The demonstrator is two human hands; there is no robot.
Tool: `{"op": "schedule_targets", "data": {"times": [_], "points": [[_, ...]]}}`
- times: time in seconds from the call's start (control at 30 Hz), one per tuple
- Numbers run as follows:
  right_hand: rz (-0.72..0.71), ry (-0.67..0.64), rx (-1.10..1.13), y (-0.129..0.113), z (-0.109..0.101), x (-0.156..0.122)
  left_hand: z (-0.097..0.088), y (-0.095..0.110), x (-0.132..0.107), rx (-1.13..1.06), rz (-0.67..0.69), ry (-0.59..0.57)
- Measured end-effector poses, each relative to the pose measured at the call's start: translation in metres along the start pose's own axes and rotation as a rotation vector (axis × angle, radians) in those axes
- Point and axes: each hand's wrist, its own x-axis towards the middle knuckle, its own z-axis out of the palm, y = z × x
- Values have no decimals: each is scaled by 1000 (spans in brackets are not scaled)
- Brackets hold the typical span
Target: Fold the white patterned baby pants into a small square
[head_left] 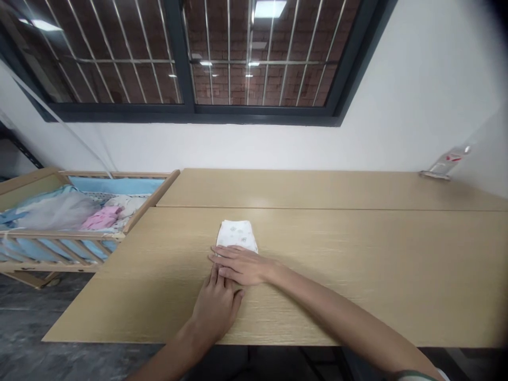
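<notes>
Folded white cloth (237, 234) lies on the worktop (337, 254), just beyond the left hand (215, 306) and partly beneath the right hand (243, 265). Nearest, the left hand rests palm down, fingers stretched forward and close together, their tips meeting the right hand's fingers. The right hand is laid flat over the near part of the cloth, its fingers slightly fanned and pointing left. Neither seems to pinch anything, though the pictures do not show whether a fingertip nips a layer underneath.

The cloth should be light, soft and limp (hard to break, easy to crease), and its layers could slide over one another. A sound hold would be at the bare far edge, ahead of the right hand, taking all the layers together. Its near edge is hidden, so the full outline and number of folds cannot be made out; the faint print is too small to read.

Ahead and left of the left hand, a wooden crib (59, 233) with a pink cloth (102, 217) inside is cut off by the view. Well to the right hand's right and farther off, a clear packet (445, 163) is blurred. Straight ahead, beyond everything, the barred window (186, 63) loses its top.
</notes>
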Motion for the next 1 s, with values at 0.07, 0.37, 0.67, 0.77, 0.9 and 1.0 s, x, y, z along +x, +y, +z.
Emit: {"op": "schedule_targets", "data": {"times": [0.07,0.37,0.67,0.77,0.9,1.0], "points": [[67,-11,-41,16,1,2,4,-1,0,14,-19,25],[218,82,-159,81,-23,13,8,-20,3,55,104,-61],[204,394,-26,57,-30,-17,-23,-67,30,-147,227,-177],[189,277,266,44,-40,-36,-28,-74,49,-207,162,-178],[207,90,362,39,-45,-52,-34,-88,80,-443,40,-287],[217,117,341,43,-40,-53,-39,-97,97,-615,-35,-319]]}}
